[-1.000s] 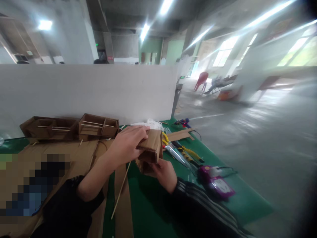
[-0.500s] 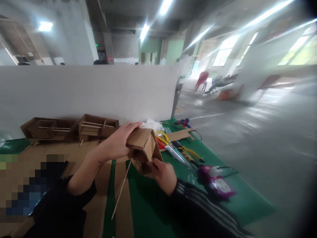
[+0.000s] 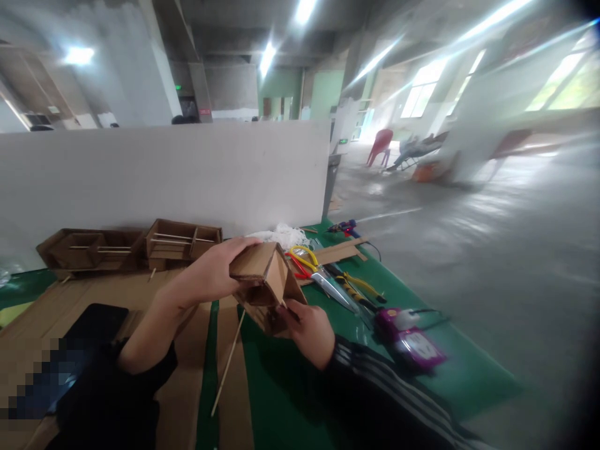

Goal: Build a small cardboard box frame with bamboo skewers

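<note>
A folded brown cardboard box hangs tilted over the green table, between my two hands. My left hand grips its upper left side, fingers over the top edge. At the lower right, my right hand has thumb and fingers pinched at the box's open edge, by a pale tip that looks like a thin stick. Below the box a thin wooden stick lies on a cardboard strip. Two cardboard boxes with sticks across them, one at the left and one nearer the middle, stand by the white partition.
Scissors, yellow-handled pliers, a purple device and a glue gun lie on the green table. White string is heaped behind the box. A black phone rests on cardboard at the left.
The box and my left hand have shifted slightly left in view. My right hand stays at the box's edge. The view has moved a little, and more of the phone shows.
</note>
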Motion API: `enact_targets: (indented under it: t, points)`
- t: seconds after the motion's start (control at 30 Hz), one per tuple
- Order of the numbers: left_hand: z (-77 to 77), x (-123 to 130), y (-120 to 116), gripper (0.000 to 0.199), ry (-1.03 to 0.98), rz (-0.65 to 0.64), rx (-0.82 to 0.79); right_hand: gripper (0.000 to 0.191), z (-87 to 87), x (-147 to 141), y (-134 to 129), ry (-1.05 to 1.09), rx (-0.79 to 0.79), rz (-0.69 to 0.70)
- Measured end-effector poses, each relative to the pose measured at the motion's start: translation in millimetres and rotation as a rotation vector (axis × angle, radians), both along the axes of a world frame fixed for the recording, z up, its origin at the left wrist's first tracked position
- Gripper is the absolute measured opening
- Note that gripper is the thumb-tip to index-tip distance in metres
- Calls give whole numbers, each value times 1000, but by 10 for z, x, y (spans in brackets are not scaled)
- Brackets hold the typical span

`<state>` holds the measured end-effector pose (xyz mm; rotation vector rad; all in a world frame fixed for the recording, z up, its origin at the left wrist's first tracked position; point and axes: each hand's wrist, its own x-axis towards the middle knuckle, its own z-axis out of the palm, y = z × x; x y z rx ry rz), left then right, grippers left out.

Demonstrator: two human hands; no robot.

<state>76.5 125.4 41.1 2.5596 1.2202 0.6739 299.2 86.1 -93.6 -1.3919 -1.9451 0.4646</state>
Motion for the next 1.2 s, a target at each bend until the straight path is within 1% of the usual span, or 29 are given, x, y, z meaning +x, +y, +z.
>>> enact_targets:
  t: [0.13, 0.2, 0.3, 0.37, 0.43, 0.53, 0.63, 0.8, 0.97, 1.07, 1.2]
  points:
    - [-5, 30, -35, 76, 22, 7, -20, 38, -29, 18, 24, 47, -27, 33]
    - [5, 29, -63, 77, 25, -14, -50, 38, -43, 26, 34, 75, -44, 57]
    - [23, 18, -94, 71, -29, -52, -120, 36, -40, 26, 34, 120, -76, 100]
    - [26, 21, -102, 64, -64, -44, -134, 34, -22, 19, 29, 153, -97, 129]
    - [16, 38, -105, 59, -70, -16, -102, 32, -2, 13, 26, 188, -112, 152]
    - [-15, 76, -105, 60, -46, -3, -27, 30, 15, 11, 27, 237, -129, 171]
    - [-50, 95, -89, 62, -30, -21, 29, 28, 16, 10, 30, 278, -149, 180]
    - [-80, 87, -27, 52, -42, -45, 96, 29, 11, 0, 27, 335, -197, 205]
    - [-80, 87, -6, 57, -8, -105, 166, 30, 18, -6, 26, 351, -215, 219]
    - [-79, 89, -8, 52, 19, -88, 222, 30, 23, -9, 24, 342, -218, 221]
    - [-94, 111, -13, 49, 76, -33, 333, 29, -3, -7, 27, 322, -204, 191]
